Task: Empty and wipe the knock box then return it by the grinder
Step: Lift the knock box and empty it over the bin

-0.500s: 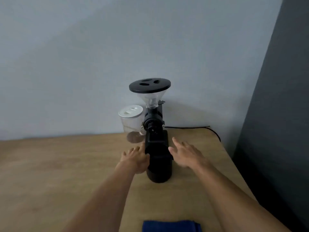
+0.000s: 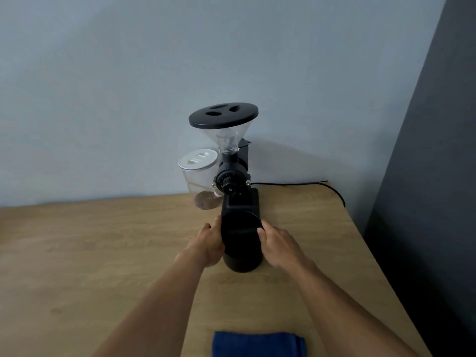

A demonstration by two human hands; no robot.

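A black cylindrical knock box (image 2: 241,243) stands on the wooden table (image 2: 77,253) directly in front of the black coffee grinder (image 2: 231,176). My left hand (image 2: 210,243) wraps its left side and my right hand (image 2: 277,243) grips its right side near the rim. The box's inside is dark and I cannot see what it holds. A folded blue cloth (image 2: 258,343) lies at the near edge of the table, between my forearms.
A clear jar with a white lid (image 2: 198,173) stands left of the grinder against the wall. A black power cord (image 2: 309,185) runs right from the grinder to the table's right edge. A dark wall panel borders the table's right side.
Both hands were spread open beside the knock box; they have closed in and now grip its two sides.
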